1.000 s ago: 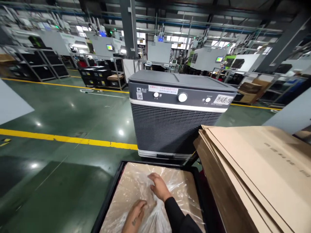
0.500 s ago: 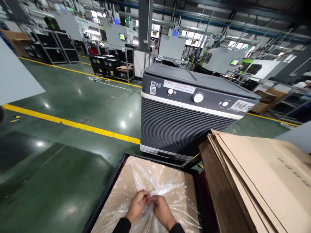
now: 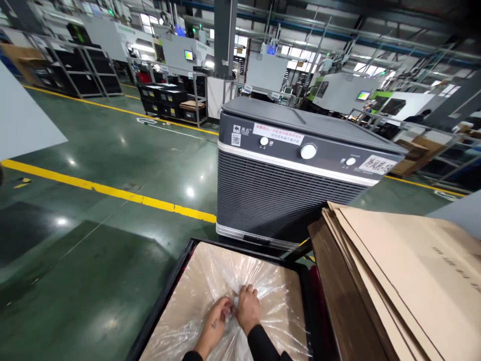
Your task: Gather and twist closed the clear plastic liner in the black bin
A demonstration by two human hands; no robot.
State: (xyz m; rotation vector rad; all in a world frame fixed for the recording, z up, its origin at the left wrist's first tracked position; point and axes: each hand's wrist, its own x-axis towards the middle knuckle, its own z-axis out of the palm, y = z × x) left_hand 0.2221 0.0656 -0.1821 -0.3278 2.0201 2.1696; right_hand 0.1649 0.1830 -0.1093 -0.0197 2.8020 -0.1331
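A clear plastic bag point(image 3: 210, 281) lies crumpled over brown cardboard inside a black-rimmed tray point(image 3: 171, 288) at the bottom of the view. My left hand point(image 3: 218, 318) and my right hand point(image 3: 248, 310) meet at the middle of the bag, both pinching a bunched fold of the plastic between their fingers. The hands touch each other. Dark sleeves cover both forearms.
A large dark grey appliance point(image 3: 293, 175) with knobs and a grille stands just beyond the tray. A stack of flat cardboard sheets point(image 3: 406, 281) rises at the right. Green floor with a yellow line point(image 3: 112, 191) spreads left; racks and machines fill the background.
A second ago my hands were apart on the bag; they came together and now pinch the plastic. The camera swung slightly left and tilted.
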